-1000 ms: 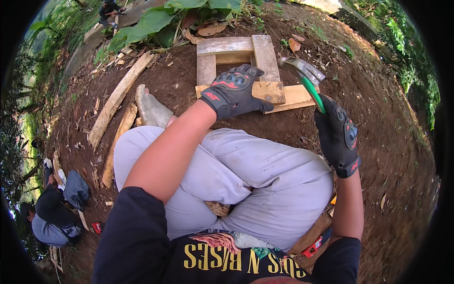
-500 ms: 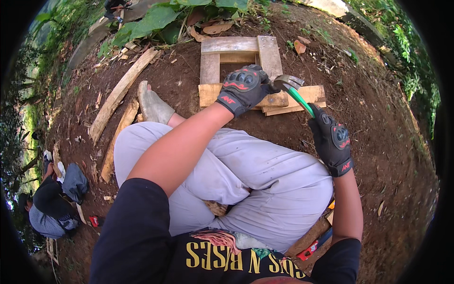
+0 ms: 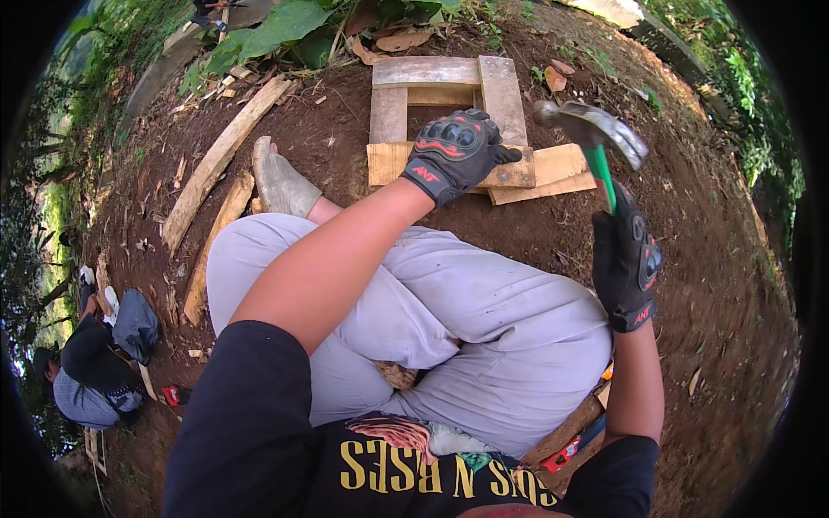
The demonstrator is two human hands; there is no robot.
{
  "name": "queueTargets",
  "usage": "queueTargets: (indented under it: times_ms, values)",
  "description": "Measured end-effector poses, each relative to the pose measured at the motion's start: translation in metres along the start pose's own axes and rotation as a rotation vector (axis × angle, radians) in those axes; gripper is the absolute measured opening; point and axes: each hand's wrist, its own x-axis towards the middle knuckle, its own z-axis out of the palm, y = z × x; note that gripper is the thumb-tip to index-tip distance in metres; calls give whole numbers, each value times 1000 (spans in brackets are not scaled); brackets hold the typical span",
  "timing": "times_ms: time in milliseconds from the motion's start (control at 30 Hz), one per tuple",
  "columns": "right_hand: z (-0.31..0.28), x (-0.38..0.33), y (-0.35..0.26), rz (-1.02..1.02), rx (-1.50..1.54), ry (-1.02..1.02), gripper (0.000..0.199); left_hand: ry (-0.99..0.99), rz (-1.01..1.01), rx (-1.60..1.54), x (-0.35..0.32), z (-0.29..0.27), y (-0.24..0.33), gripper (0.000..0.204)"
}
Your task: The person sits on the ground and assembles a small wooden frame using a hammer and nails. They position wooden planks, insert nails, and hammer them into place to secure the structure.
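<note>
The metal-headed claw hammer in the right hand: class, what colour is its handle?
The slim handle is bright green where it shows; best view: head.

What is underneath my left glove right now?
The near board of the wooden frame lies under your left gloved hand, its ends showing on either side. The board's middle is covered, and anything between hand and wood is hidden from view.

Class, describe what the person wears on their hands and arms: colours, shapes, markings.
The left hand and right hand wear matching black gloves with raised dark knuckle guards, red accents and red lettering at the cuffs. Dark short sleeves cover the upper arms; the forearms are bare.
</note>
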Motion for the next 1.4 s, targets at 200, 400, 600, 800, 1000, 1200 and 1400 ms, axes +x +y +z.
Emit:
queueTargets:
  times_ms: [200, 400, 600, 800, 1000, 1200, 1400]
  values:
    - [-1, -4, -3, 73, -36, -160, 44, -85, -71, -3, -4, -16, 3, 51]
    - [-1, -10, 9, -30, -83, -101, 45, -458, -17, 292, -29, -53, 1, 68]
    - [-13, -3, 6, 56, -90, -152, 44, -261, -15, 507, -36, -20, -7, 48]
    - [29, -14, 32, -70, -204, -284, 29, -238, -11, 520, -35, -17, -2, 43]
    - [5, -1, 11, 78, -42, 13, 21, -258, -44, 505, -34, -24, -1, 41]
    - [12, 1, 35, -121, -165, -182, 15, -247, -65, 503, -37, -12, -1, 43]
    - [18, -8, 34, -88, -361, -291, 15, -175, -25, 474, -36, -12, -1, 38]
